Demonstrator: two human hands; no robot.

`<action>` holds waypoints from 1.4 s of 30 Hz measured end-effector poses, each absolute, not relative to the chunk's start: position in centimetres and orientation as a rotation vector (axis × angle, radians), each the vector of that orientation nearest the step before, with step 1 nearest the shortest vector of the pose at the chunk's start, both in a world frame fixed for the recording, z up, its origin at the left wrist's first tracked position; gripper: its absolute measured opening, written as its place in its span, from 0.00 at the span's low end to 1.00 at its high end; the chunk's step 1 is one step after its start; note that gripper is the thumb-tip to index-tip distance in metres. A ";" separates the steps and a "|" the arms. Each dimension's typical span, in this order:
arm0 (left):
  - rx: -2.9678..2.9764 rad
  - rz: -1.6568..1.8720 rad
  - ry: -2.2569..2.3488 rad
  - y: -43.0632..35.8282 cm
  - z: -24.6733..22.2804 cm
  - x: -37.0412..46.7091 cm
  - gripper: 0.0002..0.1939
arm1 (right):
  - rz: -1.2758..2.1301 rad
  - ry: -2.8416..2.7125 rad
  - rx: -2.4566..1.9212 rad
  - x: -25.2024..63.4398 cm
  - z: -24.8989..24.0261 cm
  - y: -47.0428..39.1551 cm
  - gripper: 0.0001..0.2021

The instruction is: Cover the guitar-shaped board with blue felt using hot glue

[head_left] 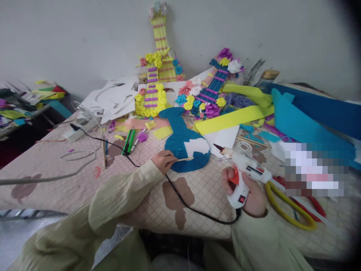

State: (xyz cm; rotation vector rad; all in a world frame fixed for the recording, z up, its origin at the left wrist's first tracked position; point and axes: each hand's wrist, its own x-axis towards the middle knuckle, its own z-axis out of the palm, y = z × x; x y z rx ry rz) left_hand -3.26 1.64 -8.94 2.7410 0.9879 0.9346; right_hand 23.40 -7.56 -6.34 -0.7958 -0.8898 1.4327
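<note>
My right hand is wrapped round a white hot glue gun, fingers at its orange trigger, its dark nozzle pointing left. In front of me lies a blue paper-covered guitar shape with a bare white patch on its round body. My left hand pinches a thin wooden stick, whose far end rests over the blue body near the lower edge of the patch. The nozzle is apart from the blue shape, just to its right.
Decorated paper instruments lean at the wall. Yellow crepe paper and blue paper lie behind. Scissors with yellow handles sit right. A green cutter, a power strip and a black cord cross the left and front.
</note>
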 end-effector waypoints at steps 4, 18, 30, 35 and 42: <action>2.774 0.840 0.986 1.0 -8.8 -3.4 0.15 | 1.431 -0.874 -0.786 23.2 -6.0 -7.6 0.13; 2.778 0.736 1.027 2.5 -8.5 -3.9 0.15 | 1.439 -0.828 -0.752 22.7 -5.6 -7.6 0.12; 2.784 0.676 1.074 0.8 -8.7 -3.9 0.17 | 1.403 -0.830 -0.746 22.9 -6.4 -7.6 0.11; 2.771 0.675 1.010 0.5 -8.3 -3.4 0.15 | 1.440 -0.863 -0.776 22.9 -5.9 -7.5 0.12; 2.759 0.681 0.978 0.9 -7.9 -2.5 0.13 | 1.405 -0.817 -0.766 22.8 -6.2 -7.4 0.11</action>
